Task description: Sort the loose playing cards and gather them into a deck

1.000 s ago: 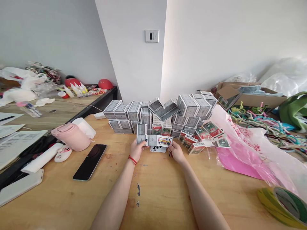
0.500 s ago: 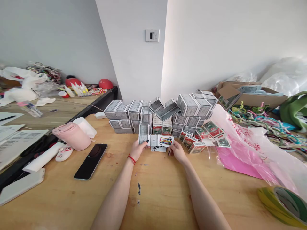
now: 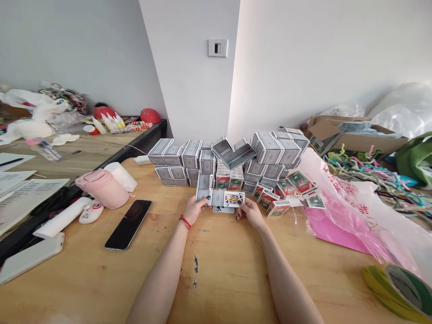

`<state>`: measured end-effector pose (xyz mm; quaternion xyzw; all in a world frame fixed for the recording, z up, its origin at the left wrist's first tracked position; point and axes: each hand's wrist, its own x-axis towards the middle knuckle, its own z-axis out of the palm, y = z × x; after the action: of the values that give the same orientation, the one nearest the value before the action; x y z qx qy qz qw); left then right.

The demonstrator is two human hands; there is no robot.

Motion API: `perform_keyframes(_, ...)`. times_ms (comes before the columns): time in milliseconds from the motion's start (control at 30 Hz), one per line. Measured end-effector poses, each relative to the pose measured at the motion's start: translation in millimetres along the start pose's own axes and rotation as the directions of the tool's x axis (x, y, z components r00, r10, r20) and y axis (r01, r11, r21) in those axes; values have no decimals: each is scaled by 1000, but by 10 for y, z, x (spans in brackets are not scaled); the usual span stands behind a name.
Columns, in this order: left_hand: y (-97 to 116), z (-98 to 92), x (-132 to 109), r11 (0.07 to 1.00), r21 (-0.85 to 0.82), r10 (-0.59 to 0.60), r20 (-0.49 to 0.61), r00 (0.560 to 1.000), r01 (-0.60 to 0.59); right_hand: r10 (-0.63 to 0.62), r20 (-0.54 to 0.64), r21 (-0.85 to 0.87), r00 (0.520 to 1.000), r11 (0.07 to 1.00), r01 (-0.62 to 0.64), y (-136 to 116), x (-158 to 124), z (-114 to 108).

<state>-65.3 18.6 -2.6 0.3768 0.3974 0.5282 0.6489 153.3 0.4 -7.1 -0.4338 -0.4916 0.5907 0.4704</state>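
Observation:
My left hand [image 3: 195,209] pinches a piece of joined playing cards [image 3: 204,189] with grey patterned backs, one part standing upright. My right hand [image 3: 250,213] grips the right end of a face card [image 3: 234,198], a jack, whose left edge meets the grey-backed cards. Beneath them a black-suited playing card [image 3: 223,210] lies face up on the table. Just behind stand blocks built of folded grey-backed cards [image 3: 171,155], stacked in two layers. A folded V-shaped card piece [image 3: 232,153] rests tilted on top of red and green card boxes [image 3: 222,182].
More card boxes [image 3: 277,207] lie right of my hands, beside pink plastic wrapping [image 3: 340,225]. Yellow tape [image 3: 398,288] sits at the near right. A phone [image 3: 128,225], a pink cup [image 3: 103,189] and a white mouse [image 3: 91,212] are on the left. A cardboard box [image 3: 357,139] stands behind pipe cleaners [image 3: 367,180].
The camera view has shifted slightly. Both hands keep hold of the cards in nearly the same place, and the upright card part at my left hand leans a little differently.

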Motion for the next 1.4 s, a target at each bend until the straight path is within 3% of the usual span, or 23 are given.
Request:
perform_keyframes(300, -57, 31, 6, 996, 80, 40, -15, 999, -38, 21, -100, 100, 995, 995, -11, 53, 32, 1)
perform_keyframes(500, -82, 44, 13, 989, 128, 74, -7, 997, -73, -6, -105, 151, 994, 988, 22, 80, 39, 21)
perform_keyframes(767, -65, 63, -17, 904, 378, 222, -20, 975, -198, -12, -71, 124, 997, 992, 21, 120, 52, -17)
perform_keyframes(1400, -37, 82, -40, 866, 470, 186, 13, 982, -170, 39, 25, 131, 999, 990, -42, 93, 16, -43)
